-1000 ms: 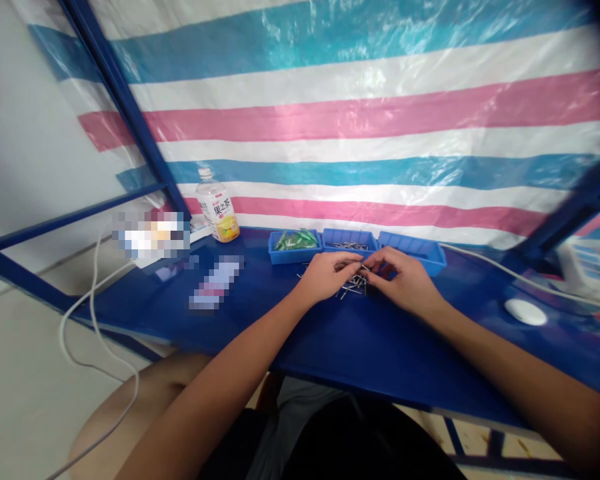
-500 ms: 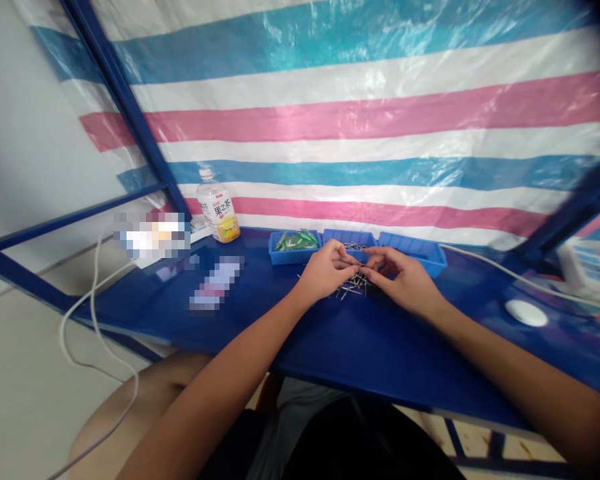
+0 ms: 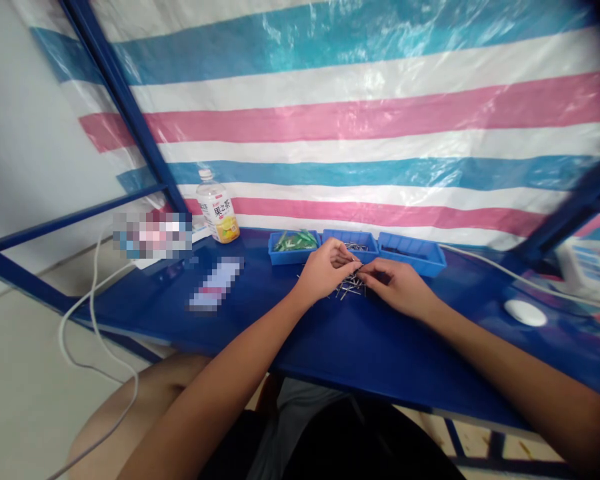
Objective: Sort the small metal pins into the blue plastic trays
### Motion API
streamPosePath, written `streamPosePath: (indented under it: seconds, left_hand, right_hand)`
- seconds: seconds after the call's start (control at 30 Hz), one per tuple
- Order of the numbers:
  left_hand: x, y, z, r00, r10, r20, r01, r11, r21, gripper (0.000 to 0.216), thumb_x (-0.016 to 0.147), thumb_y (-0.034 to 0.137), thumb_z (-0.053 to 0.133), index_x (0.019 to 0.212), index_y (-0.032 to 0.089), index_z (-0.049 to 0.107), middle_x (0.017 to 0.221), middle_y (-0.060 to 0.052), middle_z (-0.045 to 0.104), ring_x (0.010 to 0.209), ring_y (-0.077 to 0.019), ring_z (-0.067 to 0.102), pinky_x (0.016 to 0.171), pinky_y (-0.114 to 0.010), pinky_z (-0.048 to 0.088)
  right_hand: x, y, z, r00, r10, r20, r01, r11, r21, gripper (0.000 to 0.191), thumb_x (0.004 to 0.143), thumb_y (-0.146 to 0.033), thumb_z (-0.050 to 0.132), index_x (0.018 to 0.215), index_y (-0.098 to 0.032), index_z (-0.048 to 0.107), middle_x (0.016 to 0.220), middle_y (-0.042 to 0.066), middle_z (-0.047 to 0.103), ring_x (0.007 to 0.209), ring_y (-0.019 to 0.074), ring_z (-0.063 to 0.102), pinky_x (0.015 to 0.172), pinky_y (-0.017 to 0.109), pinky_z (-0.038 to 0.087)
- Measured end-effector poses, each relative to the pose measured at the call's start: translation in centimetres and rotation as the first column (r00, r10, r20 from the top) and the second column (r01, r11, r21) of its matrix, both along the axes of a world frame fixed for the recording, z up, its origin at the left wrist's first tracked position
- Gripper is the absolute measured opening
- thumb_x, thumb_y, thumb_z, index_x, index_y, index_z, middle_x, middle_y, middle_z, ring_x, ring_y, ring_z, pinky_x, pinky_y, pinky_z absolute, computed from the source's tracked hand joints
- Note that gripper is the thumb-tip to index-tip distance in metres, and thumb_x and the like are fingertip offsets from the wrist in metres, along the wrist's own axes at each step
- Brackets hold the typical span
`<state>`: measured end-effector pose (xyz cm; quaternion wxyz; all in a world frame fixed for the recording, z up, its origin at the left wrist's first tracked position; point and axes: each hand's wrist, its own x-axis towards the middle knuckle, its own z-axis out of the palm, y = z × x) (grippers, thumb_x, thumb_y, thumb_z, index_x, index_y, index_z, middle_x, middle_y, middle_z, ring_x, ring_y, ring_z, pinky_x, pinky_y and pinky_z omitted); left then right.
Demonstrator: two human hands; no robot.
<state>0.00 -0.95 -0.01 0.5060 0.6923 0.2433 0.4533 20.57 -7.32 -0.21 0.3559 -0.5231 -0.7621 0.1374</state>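
Observation:
My left hand is closed in a pinch over a loose pile of thin metal pins on the blue table. Facing it, my right hand is closed too, its thumb and forefinger meeting the left fingertips. Whatever the fingertips hold is too small to make out. Just behind the hands stand three blue trays. The left tray carries green slips; the middle tray contains similar metal pins, partly hidden by my fingers. In the right tray lie some dark thin pieces.
A drink bottle stands at the back left, near a blurred-out flat item. At right lie a white mouse-like object and a white cable. Blue frame posts and a striped sheet bound the table.
My right hand's fingers have drawn together and moved slightly down, against the left fingertips. The left hand has barely moved. The trays and the pile of pins look the same.

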Motion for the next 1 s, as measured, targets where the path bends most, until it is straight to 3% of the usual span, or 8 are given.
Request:
streamPosePath:
  seconds: [0.2, 0.33, 0.5, 0.6, 0.83, 0.93, 1.0]
  left_hand:
    - [-0.2, 0.0, 0.2, 0.997, 0.044, -0.065, -0.041, 0.998, 0.040, 0.030, 0.088, 0.027, 0.082, 0.102, 0.018, 0.058, 0.105, -0.009, 0.077, 0.093, -0.0184, 0.075, 0.086, -0.034, 0.059]
    - [-0.5, 0.0, 0.1, 0.957, 0.122, -0.263, -0.069, 0.977, 0.203, 0.020, 0.092, 0.033, 0.078, 0.099, 0.017, 0.067, 0.098, -0.006, 0.078, 0.089, -0.0184, 0.074, 0.082, -0.032, 0.058]
    - [-0.7, 0.0, -0.1, 0.909, 0.068, -0.411, 0.132, 0.889, 0.439, 0.023, 0.094, 0.037, 0.077, 0.108, 0.020, 0.078, 0.113, -0.007, 0.079, 0.106, -0.0218, 0.073, 0.097, -0.035, 0.056]
    - [-0.8, 0.1, -0.6, 0.879, 0.066, -0.473, 0.217, 0.826, 0.520, 0.029, 0.093, 0.038, 0.079, 0.116, 0.020, 0.079, 0.123, -0.009, 0.078, 0.118, -0.0258, 0.071, 0.110, -0.040, 0.053]
    - [-0.9, 0.8, -1.3, 0.798, 0.118, -0.591, 0.304, 0.768, 0.563, 0.032, 0.094, 0.033, 0.077, 0.123, 0.020, 0.079, 0.132, -0.010, 0.076, 0.125, -0.0282, 0.068, 0.114, -0.043, 0.051]
    - [-0.8, 1.0, -1.3, 0.790, 0.127, -0.600, 0.303, 0.770, 0.562, 0.027, 0.095, 0.027, 0.074, 0.120, 0.019, 0.079, 0.127, -0.010, 0.077, 0.119, -0.0270, 0.071, 0.110, -0.041, 0.053]
    - [-0.8, 1.0, -1.2, 0.790, 0.131, -0.599, 0.297, 0.773, 0.561, 0.024, 0.096, 0.025, 0.073, 0.118, 0.019, 0.079, 0.124, -0.010, 0.077, 0.116, -0.0261, 0.071, 0.108, -0.040, 0.054]
  right_hand:
    - [0.4, 0.4, -0.1, 0.994, -0.021, -0.104, 0.013, 0.997, -0.077, 0.034, 0.101, -0.053, 0.061, 0.099, -0.024, 0.078, 0.091, 0.005, 0.078, 0.080, 0.0231, 0.068, 0.074, 0.037, 0.052]
    - [0.8, 0.8, -0.1, 0.943, -0.105, -0.316, 0.049, 0.982, -0.180, 0.042, 0.098, -0.063, 0.063, 0.102, -0.023, 0.075, 0.084, 0.004, 0.073, 0.072, 0.0193, 0.063, 0.065, 0.032, 0.049]
    - [1.4, 1.2, 0.0, 0.791, -0.228, -0.568, 0.077, 0.957, -0.278, 0.048, 0.090, -0.070, 0.071, 0.100, -0.023, 0.073, 0.083, 0.004, 0.069, 0.067, 0.0149, 0.058, 0.053, 0.024, 0.042]
    - [1.6, 1.5, 0.0, 0.740, -0.259, -0.621, 0.093, 0.954, -0.286, 0.051, 0.086, -0.072, 0.075, 0.098, -0.023, 0.073, 0.085, 0.004, 0.070, 0.066, 0.0142, 0.058, 0.050, 0.023, 0.041]
    - [2.2, 1.8, 0.4, 0.843, -0.344, -0.414, 0.237, 0.928, -0.287, 0.058, 0.092, -0.076, 0.063, 0.080, -0.020, 0.073, 0.061, 0.004, 0.066, 0.052, 0.0156, 0.055, 0.049, 0.028, 0.041]
    - [2.4, 1.3, 0.8, 0.938, -0.317, -0.142, 0.297, 0.943, -0.148, 0.051, 0.098, -0.067, 0.058, 0.080, -0.022, 0.074, 0.062, 0.004, 0.069, 0.055, 0.0190, 0.060, 0.055, 0.032, 0.045]
    - [2.5, 1.1, 0.8, 0.960, -0.265, 0.089, 0.268, 0.963, -0.024, 0.037, 0.100, -0.054, 0.060, 0.089, -0.023, 0.077, 0.076, 0.006, 0.076, 0.066, 0.0222, 0.067, 0.063, 0.034, 0.049]
